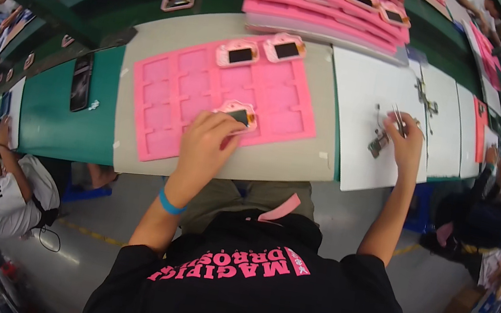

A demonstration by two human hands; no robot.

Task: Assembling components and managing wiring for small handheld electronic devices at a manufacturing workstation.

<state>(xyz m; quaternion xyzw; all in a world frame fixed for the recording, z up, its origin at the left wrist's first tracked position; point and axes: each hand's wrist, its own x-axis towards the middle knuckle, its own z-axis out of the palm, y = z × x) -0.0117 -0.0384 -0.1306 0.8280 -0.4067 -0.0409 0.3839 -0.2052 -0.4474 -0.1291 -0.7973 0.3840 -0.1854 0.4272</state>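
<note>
Left hand [203, 142] curled over small pink device with dark screen [239, 115], fingers gripping its lower edge; device sits on pink foam tray [170, 85] on grey surface [276, 160]. 2 more pink devices [260, 52] lie on tray beyond left hand. Right hand [407, 142] pinches tweezers [397, 119] shut over white mat [367, 83]; small metal part [377, 144] just left of it.

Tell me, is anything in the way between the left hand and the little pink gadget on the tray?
Nothing visible. The left hand already rests on the pink gadget, fingers touching it on the pink tray.
</note>
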